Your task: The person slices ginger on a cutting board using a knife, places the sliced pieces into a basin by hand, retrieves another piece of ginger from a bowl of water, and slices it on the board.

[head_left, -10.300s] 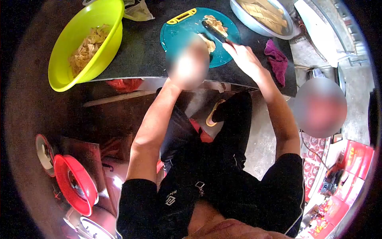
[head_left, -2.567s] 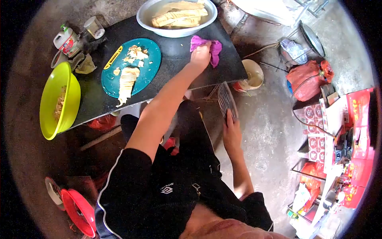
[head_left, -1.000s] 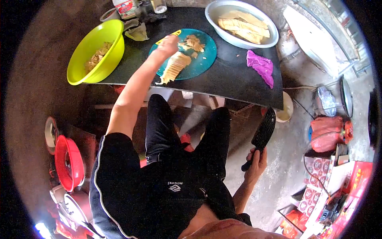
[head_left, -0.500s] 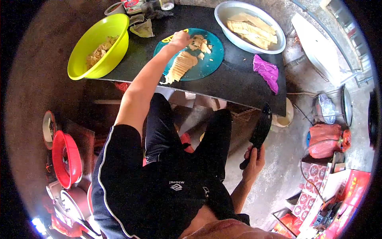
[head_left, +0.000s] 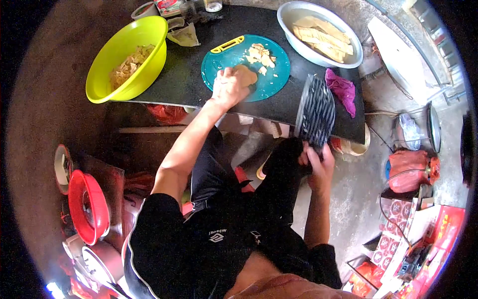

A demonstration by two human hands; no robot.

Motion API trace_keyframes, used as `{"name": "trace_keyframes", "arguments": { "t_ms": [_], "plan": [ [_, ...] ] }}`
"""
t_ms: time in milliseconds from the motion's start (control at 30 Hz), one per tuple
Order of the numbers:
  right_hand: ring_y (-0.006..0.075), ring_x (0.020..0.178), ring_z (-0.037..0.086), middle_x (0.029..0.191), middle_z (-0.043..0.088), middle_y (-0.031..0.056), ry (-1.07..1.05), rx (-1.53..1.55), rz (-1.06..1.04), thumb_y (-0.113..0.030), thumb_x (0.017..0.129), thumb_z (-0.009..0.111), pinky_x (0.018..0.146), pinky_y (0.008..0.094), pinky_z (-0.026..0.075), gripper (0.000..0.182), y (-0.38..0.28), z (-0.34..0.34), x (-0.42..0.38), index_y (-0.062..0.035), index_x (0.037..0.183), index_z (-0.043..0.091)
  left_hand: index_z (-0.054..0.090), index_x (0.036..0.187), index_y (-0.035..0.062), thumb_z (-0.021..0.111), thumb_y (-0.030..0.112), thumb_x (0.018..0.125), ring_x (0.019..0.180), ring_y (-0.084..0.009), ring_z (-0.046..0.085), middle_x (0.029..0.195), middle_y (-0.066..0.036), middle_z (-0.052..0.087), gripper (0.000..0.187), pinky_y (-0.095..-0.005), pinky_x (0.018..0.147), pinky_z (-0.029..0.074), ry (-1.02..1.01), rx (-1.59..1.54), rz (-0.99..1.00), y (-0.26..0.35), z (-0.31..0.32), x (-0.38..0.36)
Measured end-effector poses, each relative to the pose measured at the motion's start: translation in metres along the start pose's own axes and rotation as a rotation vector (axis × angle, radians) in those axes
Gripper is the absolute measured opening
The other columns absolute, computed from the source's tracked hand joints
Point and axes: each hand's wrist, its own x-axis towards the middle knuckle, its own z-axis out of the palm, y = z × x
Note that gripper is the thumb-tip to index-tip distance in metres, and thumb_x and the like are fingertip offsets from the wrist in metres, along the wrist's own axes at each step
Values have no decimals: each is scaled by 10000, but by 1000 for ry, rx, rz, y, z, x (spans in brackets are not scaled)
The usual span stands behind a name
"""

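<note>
While black tabletop [head_left: 184, 77] bears the teal board [head_left: 274, 82], grey floor [head_left: 346, 194] shows.

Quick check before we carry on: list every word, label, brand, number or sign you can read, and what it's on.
"Miaoxi", probably: upside down beside a logo on the black shirt; small, so the spelling is uncertain.
Red box: yellowish markings, too blurred to read.
Patterned boxes: round designs, unreadable.
Red-and-white container: label too small to read.
Knife and cutting board: no lettering I can make out.
</note>
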Motion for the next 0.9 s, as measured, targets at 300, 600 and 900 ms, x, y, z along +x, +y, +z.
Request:
{"name": "trace_keyframes", "arguments": {
  "t_ms": [300, 600, 900],
  "plan": [
    [69, 574, 501, 761, 571, -2, -243, -297, -131, -73, 913, 615, 524, 231, 420, 257, 10, 59, 87, -1, 1155, 566, 611, 1243, 124, 643, 312, 780, 1210, -304, 488, 1282, -103, 572, 500, -461, 1037, 347, 161, -133, 235, -23, -2, -17],
    [59, 557, 494, 755, 594, -2, -197, -320, -84, -66, 899, 629, 495, 217, 400, 363, 11, 88, 116, -4, 1248, 551, 497, 1382, 201, 572, 413, 839, 1313, -367, 433, 1433, -115, 462, 588, -541, 1110, 284, 18, -185, 194, -17, -9, -45],
    [120, 721, 622, 880, 700, 124, -213, -774, -332, -142, 857, 680, 673, 290, 504, 355, 17, 65, 92, -21, 1185, 613, 495, 1380, 174, 518, 369, 865, 1278, -354, 485, 1438, -127, 461, 551, -523, 1093, 330, 46, -169, 312, -13, -12, -98]
  ]
}}
